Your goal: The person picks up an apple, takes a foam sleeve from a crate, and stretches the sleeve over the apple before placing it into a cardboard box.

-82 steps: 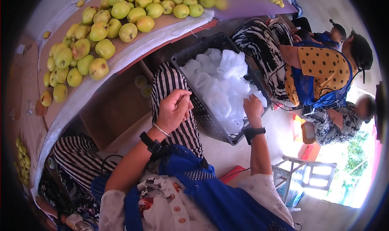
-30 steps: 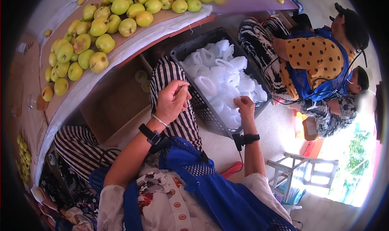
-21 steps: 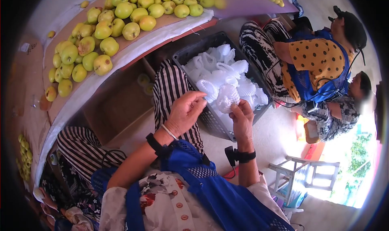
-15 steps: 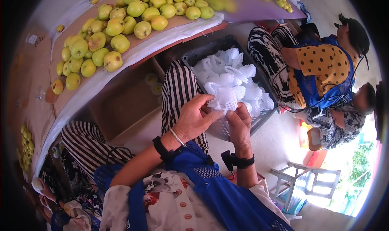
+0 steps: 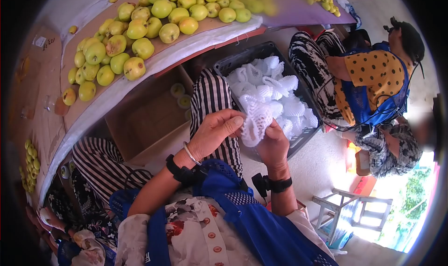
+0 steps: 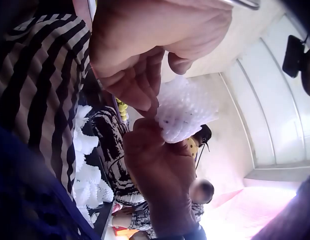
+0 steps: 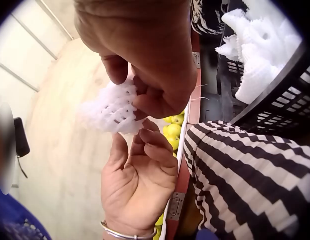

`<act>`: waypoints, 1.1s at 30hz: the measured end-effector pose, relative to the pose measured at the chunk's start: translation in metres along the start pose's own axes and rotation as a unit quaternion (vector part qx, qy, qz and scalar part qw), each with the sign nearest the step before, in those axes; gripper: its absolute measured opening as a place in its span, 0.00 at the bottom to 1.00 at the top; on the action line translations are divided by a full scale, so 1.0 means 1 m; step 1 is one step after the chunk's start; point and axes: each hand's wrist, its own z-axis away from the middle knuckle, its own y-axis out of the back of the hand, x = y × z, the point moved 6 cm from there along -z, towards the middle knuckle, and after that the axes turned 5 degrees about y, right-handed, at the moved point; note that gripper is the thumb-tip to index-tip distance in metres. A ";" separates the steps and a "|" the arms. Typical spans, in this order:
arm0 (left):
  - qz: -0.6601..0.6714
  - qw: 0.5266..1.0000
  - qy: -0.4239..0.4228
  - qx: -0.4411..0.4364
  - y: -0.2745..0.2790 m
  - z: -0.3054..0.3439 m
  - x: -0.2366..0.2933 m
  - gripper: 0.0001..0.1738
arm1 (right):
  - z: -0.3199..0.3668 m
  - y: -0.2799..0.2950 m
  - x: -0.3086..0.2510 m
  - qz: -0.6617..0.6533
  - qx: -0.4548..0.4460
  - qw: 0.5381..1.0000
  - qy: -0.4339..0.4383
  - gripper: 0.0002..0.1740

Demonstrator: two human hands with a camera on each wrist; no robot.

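Observation:
Both hands hold one white foam net sleeve (image 5: 255, 122) between them, in front of the crate. The left hand (image 5: 212, 134), with a bracelet at its wrist, pinches the sleeve's left edge between thumb and fingers. On its other side the right hand (image 5: 274, 148) grips the edge. In the left wrist view the sleeve (image 6: 185, 112) stands out from the fingertips, the right hand (image 6: 162, 172) beneath it. From the right wrist, the left hand's palm (image 7: 140, 190) shows below the netting (image 7: 112, 110), and the right hand (image 7: 145, 55) above.
A black crate (image 5: 303, 144) of white foam sleeves (image 5: 294, 106) stands beyond the hands. Yellow-green apples (image 5: 135, 68) lie on the table at upper left, above a cardboard box (image 5: 140, 112). People sit at right near a metal stool (image 5: 326, 212).
The right hand came back from the crate with a sleeve, and the left hand moved over and took hold of its other side. The sleeve is now lower and nearer the body.

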 end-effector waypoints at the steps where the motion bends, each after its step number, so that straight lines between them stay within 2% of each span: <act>1: -0.002 1.000 -0.008 0.013 -0.001 0.001 0.002 0.20 | 0.000 -0.004 0.000 0.029 0.015 0.999 -0.003 0.32; 2: 0.013 0.999 -0.038 0.024 0.001 0.000 -0.001 0.20 | 0.002 -0.009 -0.004 0.080 0.050 0.995 0.013 0.25; 5: -0.128 0.986 -0.066 0.084 -0.001 0.006 0.004 0.18 | 0.004 -0.002 -0.002 0.235 0.048 0.970 0.027 0.19; 6: -0.221 0.966 -0.072 0.117 0.000 0.007 0.008 0.14 | 0.005 -0.006 -0.001 0.241 0.044 0.969 0.041 0.17; 9: -0.290 0.900 -0.245 0.214 0.011 0.009 0.018 0.10 | 0.008 -0.010 0.006 0.236 0.049 0.971 0.005 0.17; 10: -0.277 0.908 -0.209 0.234 0.016 0.010 0.018 0.09 | 0.008 -0.007 0.011 0.235 0.038 0.971 0.008 0.17; 13: -0.118 0.958 -0.163 0.203 0.028 0.002 0.010 0.07 | 0.017 0.004 0.023 0.151 0.070 0.986 -0.004 0.18; 17: -0.074 0.987 -0.112 0.092 0.029 -0.002 0.000 0.05 | 0.003 0.003 0.001 0.143 0.121 0.977 0.098 0.23; 21: -0.116 0.984 -0.106 0.084 0.021 -0.001 -0.001 0.05 | -0.004 -0.033 -0.003 0.234 -0.031 0.970 0.060 0.24; 22: -0.107 0.983 -0.117 0.092 0.020 -0.001 0.000 0.05 | -0.004 -0.040 -0.004 0.255 -0.067 0.958 0.115 0.23; 25: -0.087 0.979 -0.111 0.146 0.037 0.003 -0.002 0.05 | 0.001 -0.023 0.010 0.214 -0.039 0.967 0.132 0.16; 26: -0.081 0.977 -0.102 0.169 0.043 0.003 -0.004 0.05 | 0.002 -0.012 0.012 0.188 0.015 0.974 0.123 0.13; 29: -0.057 0.966 -0.123 0.221 0.052 0.003 -0.004 0.05 | 0.010 0.012 0.005 0.178 0.096 0.970 0.136 0.11; 30: -0.057 0.962 -0.131 0.234 0.052 0.003 -0.006 0.06 | 0.010 0.017 0.000 0.206 0.132 0.958 0.149 0.10; 33: -0.178 0.920 -0.177 0.302 0.053 0.008 -0.002 0.04 | 0.019 0.014 -0.023 0.306 0.250 0.888 0.234 0.09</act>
